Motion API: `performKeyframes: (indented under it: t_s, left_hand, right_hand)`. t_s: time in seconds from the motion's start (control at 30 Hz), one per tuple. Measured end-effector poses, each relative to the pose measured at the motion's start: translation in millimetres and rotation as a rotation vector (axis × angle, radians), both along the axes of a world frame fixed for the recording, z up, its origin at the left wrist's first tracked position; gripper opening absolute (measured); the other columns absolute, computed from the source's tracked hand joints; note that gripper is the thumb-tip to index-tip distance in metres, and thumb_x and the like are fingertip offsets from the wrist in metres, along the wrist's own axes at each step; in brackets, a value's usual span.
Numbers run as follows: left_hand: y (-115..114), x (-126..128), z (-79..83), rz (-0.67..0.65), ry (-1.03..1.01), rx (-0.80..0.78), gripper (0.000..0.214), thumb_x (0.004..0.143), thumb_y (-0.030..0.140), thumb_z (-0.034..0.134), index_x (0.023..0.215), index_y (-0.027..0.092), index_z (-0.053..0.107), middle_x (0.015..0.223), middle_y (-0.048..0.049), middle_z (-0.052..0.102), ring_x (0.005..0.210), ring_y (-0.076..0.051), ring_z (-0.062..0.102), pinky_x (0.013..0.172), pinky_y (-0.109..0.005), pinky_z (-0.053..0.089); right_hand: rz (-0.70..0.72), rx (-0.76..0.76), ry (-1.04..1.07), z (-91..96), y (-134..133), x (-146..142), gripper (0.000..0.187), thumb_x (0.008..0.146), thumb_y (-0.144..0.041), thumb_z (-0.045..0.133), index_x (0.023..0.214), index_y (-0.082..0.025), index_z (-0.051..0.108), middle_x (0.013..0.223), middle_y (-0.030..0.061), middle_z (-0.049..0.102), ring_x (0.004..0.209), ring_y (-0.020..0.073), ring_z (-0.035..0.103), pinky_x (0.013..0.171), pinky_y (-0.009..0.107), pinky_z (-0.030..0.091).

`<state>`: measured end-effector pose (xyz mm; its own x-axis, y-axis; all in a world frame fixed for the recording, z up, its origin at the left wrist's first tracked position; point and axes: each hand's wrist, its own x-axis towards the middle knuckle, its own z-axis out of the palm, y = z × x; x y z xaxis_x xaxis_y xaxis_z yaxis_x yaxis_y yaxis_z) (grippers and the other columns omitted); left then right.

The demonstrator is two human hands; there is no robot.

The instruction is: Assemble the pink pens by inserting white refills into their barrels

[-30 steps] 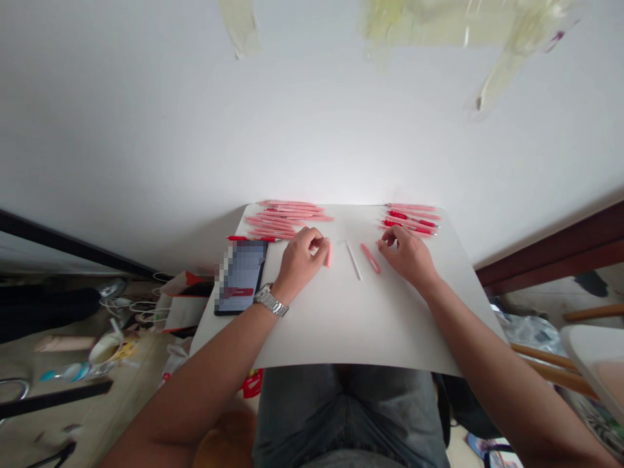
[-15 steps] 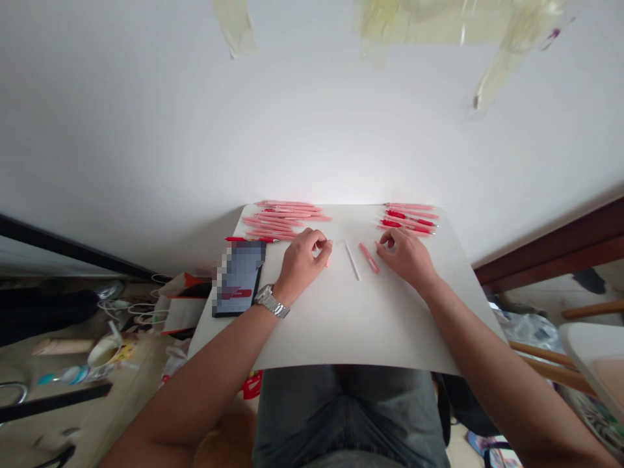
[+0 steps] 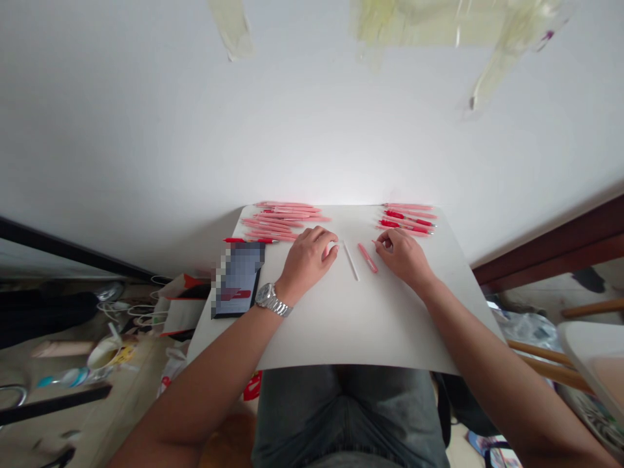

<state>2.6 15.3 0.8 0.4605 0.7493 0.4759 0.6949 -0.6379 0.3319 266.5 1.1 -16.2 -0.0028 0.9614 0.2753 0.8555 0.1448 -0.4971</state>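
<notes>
My left hand [image 3: 311, 259], a metal watch [image 3: 273, 299] on its wrist, rests over the middle of the white table. Its thumb and forefinger curl close together by the upper end of a thin white pen refill [image 3: 351, 262]; what lies between them is too small to make out. A pink pen barrel [image 3: 367, 258] lies right of the refill, between both hands. My right hand [image 3: 400, 252] pinches a small pale pink piece, perhaps a pen part, at its fingertips, just right of the barrel.
Several pink pens [image 3: 283, 218] lie in a pile at the back left, with a red pen [image 3: 236, 240] below. More pink and red pens [image 3: 409, 220] lie at the back right. A phone [image 3: 238, 279] sits by the table's left edge. The wall [image 3: 312, 143] rises behind.
My left hand has moved slightly right, its fingers now nearer the refill's upper end. The orange-pink bit that showed under its thumb is out of sight. My right hand stays nearly still.
</notes>
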Motion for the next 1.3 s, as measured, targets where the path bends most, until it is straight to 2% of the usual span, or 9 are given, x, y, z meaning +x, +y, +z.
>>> performKeyframes:
  t_s: [0.2, 0.5, 0.93, 1.3]
  left_hand:
    - [0.8, 2.0, 0.5, -0.090, 0.100, 0.008, 0.023, 0.105, 0.022, 0.051, 0.122, 0.024, 0.066, 0.118, -0.0058, 0.068, 0.107, -0.024, 0.060, 0.100, -0.042, 0.048]
    - [-0.8, 5.2, 1.5, -0.125, 0.127, -0.019, 0.017, 0.105, 0.022, 0.051, 0.110, 0.022, 0.067, 0.116, -0.0053, 0.071, 0.110, -0.024, 0.062, 0.098, -0.042, 0.048]
    - [0.6, 5.3, -2.8, -0.159, 0.113, -0.053, 0.020, 0.106, 0.025, 0.052, 0.113, 0.023, 0.071, 0.124, -0.0030, 0.074, 0.116, -0.023, 0.063, 0.104, -0.043, 0.046]
    - [1.2, 5.3, -6.8, -0.140, 0.102, -0.039, 0.025, 0.106, 0.028, 0.051, 0.112, 0.024, 0.075, 0.119, -0.0039, 0.076, 0.113, -0.023, 0.064, 0.102, -0.044, 0.048]
  right_hand:
    - [0.024, 0.105, 0.040, 0.0, 1.0, -2.5, 0.010, 0.095, -0.028, 0.061, 0.088, -0.022, 0.058, 0.087, 0.0064, 0.066, 0.074, 0.0209, 0.058, 0.065, 0.033, 0.040]
    - [0.066, 0.144, 0.084, -0.9, -1.0, -6.7, 0.009, 0.101, -0.030, 0.054, 0.096, -0.023, 0.056, 0.099, 0.0096, 0.065, 0.081, 0.0228, 0.060, 0.070, 0.035, 0.045]
    - [0.087, 0.149, 0.088, 2.6, -2.6, -8.6, 0.009, 0.102, -0.030, 0.053, 0.095, -0.023, 0.055, 0.097, 0.0091, 0.065, 0.081, 0.0230, 0.059, 0.071, 0.036, 0.044]
    - [0.106, 0.149, 0.090, 2.2, -1.9, -7.2, 0.012, 0.103, -0.033, 0.051, 0.096, -0.024, 0.055, 0.095, 0.0095, 0.065, 0.080, 0.0237, 0.059, 0.070, 0.036, 0.045]
